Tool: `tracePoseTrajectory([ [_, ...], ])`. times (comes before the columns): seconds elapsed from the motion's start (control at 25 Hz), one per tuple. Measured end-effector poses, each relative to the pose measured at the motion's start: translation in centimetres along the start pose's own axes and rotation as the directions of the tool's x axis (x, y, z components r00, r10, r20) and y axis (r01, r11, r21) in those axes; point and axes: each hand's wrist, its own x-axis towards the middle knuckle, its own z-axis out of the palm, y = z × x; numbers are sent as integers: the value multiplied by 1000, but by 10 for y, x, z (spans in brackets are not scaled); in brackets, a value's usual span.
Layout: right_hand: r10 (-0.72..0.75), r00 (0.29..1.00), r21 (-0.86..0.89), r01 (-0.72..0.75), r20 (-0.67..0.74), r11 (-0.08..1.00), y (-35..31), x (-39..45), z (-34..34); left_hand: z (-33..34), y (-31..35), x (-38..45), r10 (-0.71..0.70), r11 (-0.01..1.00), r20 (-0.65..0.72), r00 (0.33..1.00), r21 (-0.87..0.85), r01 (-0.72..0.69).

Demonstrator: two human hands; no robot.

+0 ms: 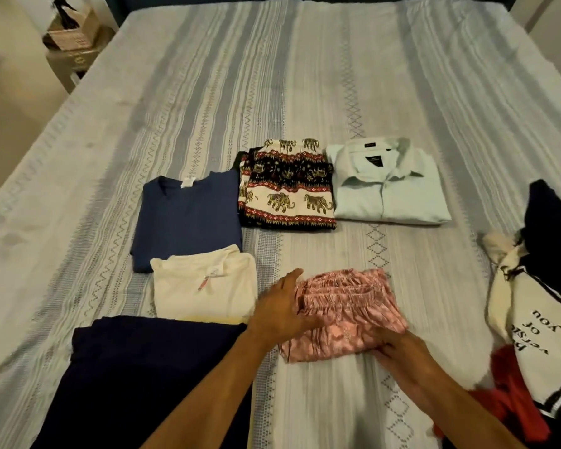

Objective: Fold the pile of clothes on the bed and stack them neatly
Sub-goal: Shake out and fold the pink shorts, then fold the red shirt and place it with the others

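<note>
Pink patterned shorts (347, 314) lie folded on the bed (208, 92) in front of me. My left hand (280, 307) rests with straight fingers against their left edge. My right hand (402, 354) touches their near right corner, fingers under or at the fabric; the grip is blurred. Folded pieces lie spread out: a blue T-shirt (188, 215), a cream top (204, 286), elephant-print trousers (287, 186), a pale collared shirt (389, 186) and a dark navy garment (143, 367) at the near left.
An unfolded heap lies at the right edge: a cream top with black lettering (528, 332), a dark piece (554, 228) and a red piece (512, 406). A side table with boxes (72, 40) stands past the bed's far left corner. The bed's far half holds nothing.
</note>
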Motion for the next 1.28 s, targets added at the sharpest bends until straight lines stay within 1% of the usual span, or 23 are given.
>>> tracePoseTrajectory([
  [0.04, 2, 1000, 59, -1, -13, 998, 5, 0, 6, 1, 4, 9, -29, 998, 44, 999, 59, 26],
  [0.08, 6, 1000, 107, -3, -22, 994, 13, 2, 11, 4, 8, 16, -52, 994, 55, 997, 102, 46],
  [0.12, 19, 1000, 145, -15, -25, 989, 21, 2, 16, 7, 10, 21, -75, 993, 55, 996, 92, 70],
  [0.2, 54, 998, 168, -55, 10, 984, 34, 3, 30, 13, 11, 26, -120, 990, 95, 988, -61, 126],
  [0.28, 44, 999, 101, -46, 19, 994, 29, 9, 47, 16, 10, 24, -151, 971, 113, 982, -169, 169],
  [0.36, -12, 1000, -19, 13, 10, 1000, 10, 21, 66, 13, 8, 16, -202, 937, 0, 979, -292, 193],
  [0.4, -53, 999, -76, 53, 6, 996, -3, 27, 77, 9, 7, 12, -246, 899, -67, 967, -389, 202],
  [0.48, -119, 993, -133, 122, 26, 984, -32, 40, 103, -1, 4, 6, -357, 795, -151, 922, -567, 214],
  [0.52, -140, 988, -153, 149, 71, 977, -45, 47, 117, -7, 2, 4, -406, 756, -186, 895, -618, 215],
  [0.6, -138, 978, -241, 173, 157, 955, -63, 67, 142, -18, -6, 4, -487, 718, -220, 845, -652, 244],
  [0.64, -123, 979, -324, 171, 163, 931, -64, 78, 151, -24, -12, 6, -522, 706, -213, 826, -650, 279],
  [0.72, -107, 988, -480, 147, 111, 865, -57, 92, 159, -28, -22, 10, -573, 678, -156, 805, -642, 358],
  [0.76, -119, 990, -509, 144, 80, 849, -49, 94, 160, -28, -27, 10, -577, 668, -131, 806, -644, 374],
  [0.84, -177, 982, -479, 186, 64, 858, -28, 90, 152, -29, -31, 8, -568, 664, -120, 814, -651, 368],
  [0.88, -209, 976, -457, 214, 62, 863, -18, 84, 143, -28, -30, 8, -550, 677, -127, 825, -647, 351],
  [0.96, -281, 958, -488, 274, 61, 829, 2, 72, 122, -26, -27, 6, -523, 727, -170, 836, -600, 333],
  [1.04, -350, 934, -566, 331, 79, 755, 21, 58, 100, -23, -23, 2, -505, 778, -226, 833, -536, 327],
  [1.08, -384, 917, -615, 365, 108, 699, 29, 48, 88, -21, -21, -2, -492, 802, -275, 826, -511, 308],
  [1.12, -421, 895, -684, 401, 149, 610, 37, 38, 77, -18, -17, -7, -463, 832, -344, 817, -488, 265],
  [1.16, -449, 869, -760, 431, 207, 485, 45, 27, 64, -12, -12, -13, -404, 875, -439, 803, -441, 199],
  [1.2, -457, 845, -831, 451, 279, 326, 52, 15, 50, -3, -5, -21, -316, 928, -542, 779, -348, 134],
  [1.24, -444, 821, -871, 466, 359, 157, 59, 3, 36, 6, 2, -29, -217, 971, -620, 754, -218, 100],
  [1.28, -427, 800, -885, 466, 422, 0, 67, -8, 20, 18, 12, -39, -128, 992, -650, 749, -81, 100],
])
